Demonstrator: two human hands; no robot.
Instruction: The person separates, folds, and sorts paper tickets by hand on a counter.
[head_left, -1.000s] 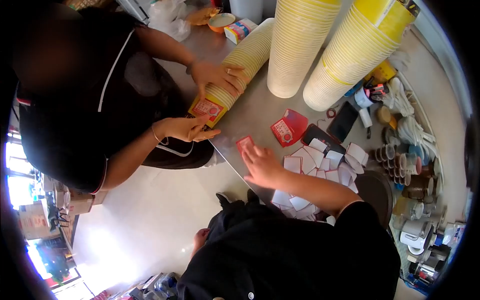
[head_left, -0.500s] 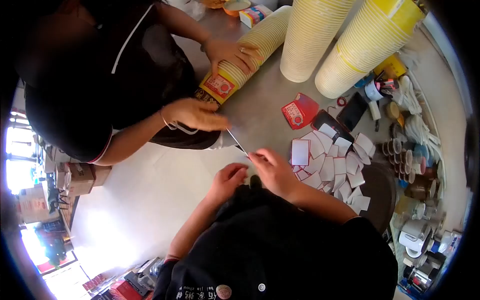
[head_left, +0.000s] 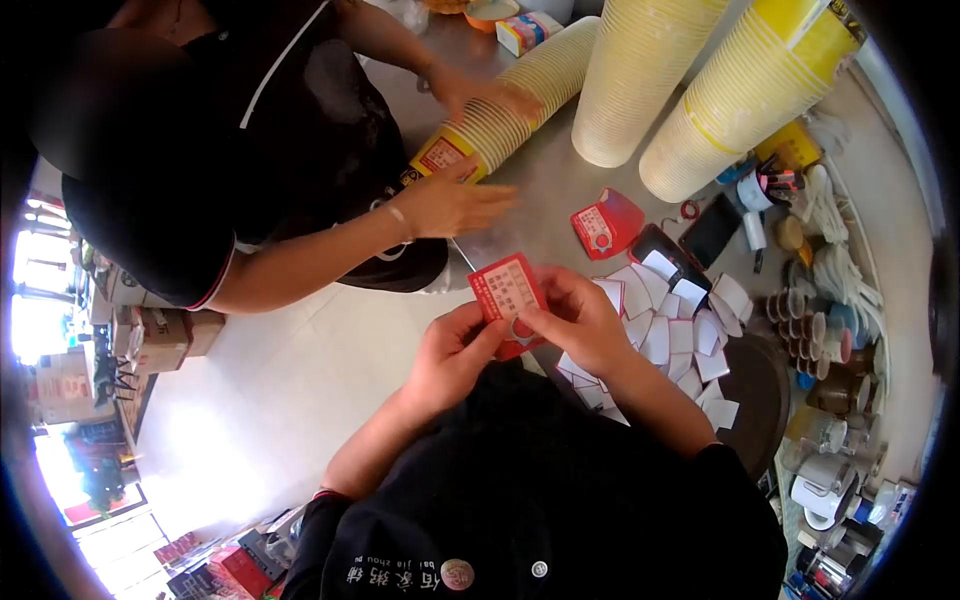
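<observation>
A red label (head_left: 500, 285) with white print and a round emblem is held in front of my chest by both hands. My left hand (head_left: 447, 355) pinches its lower left side between thumb and fingers. On the right, my right hand (head_left: 585, 325) grips its lower right edge, thumb on the printed face. Beside my right hand lies a loose pile of white-backed pieces (head_left: 655, 340), some with red edges. Farther back on the counter (head_left: 540, 205) is another red label stack (head_left: 607, 223).
Across from me, a person's hands (head_left: 455, 205) are at a lying stack of yellow cups (head_left: 510, 105) with a red label. Two tall cup stacks (head_left: 640, 75) stand behind. Phones (head_left: 712, 230), jars (head_left: 840, 385) and other items line the right side. Boxes (head_left: 155, 335) stand at left.
My hands have come together on the red label, now raised with its printed face showing. The other person's nearer hand has moved right, its fingers extended.
</observation>
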